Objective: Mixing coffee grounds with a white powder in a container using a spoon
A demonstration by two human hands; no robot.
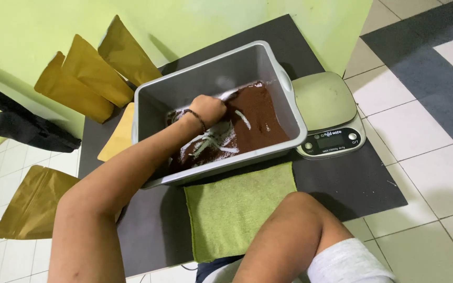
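A: Where's the powder sitting?

B: The fine reddish-brown powder (258, 112) is heaped toward the far right end of the grey rectangular plastic tub (211, 68). The near end is thinned out, and pale streaks of the tub's bottom show through.

A: And the hand?

B: The left hand (208, 110) is down inside the tub at the edge of the heap. Its fingers are curled shut around what looks like a pale scoop (228, 95), though only a bit of it shows. There's a dark beaded bracelet (199, 119) on the wrist. The right hand is out of view.

A: How would you work that well?

B: I'd keep the tool low and flat on the bottom and draw the thin smears into the heap with slow strokes. Powder that fine will probably puff up or spill over the wall if it's flicked.

A: What's around it?

B: The tub's near edge rests on a folded green cloth (237, 209). A silver digital kitchen scale (329, 112) sits just beside the tub on the right. Both are on a dark mat (352, 183). Matte gold stand-up pouches (87, 73) lean against the green wall on the left, and another gold pouch (32, 202) lies on the white tiled floor (425, 173).
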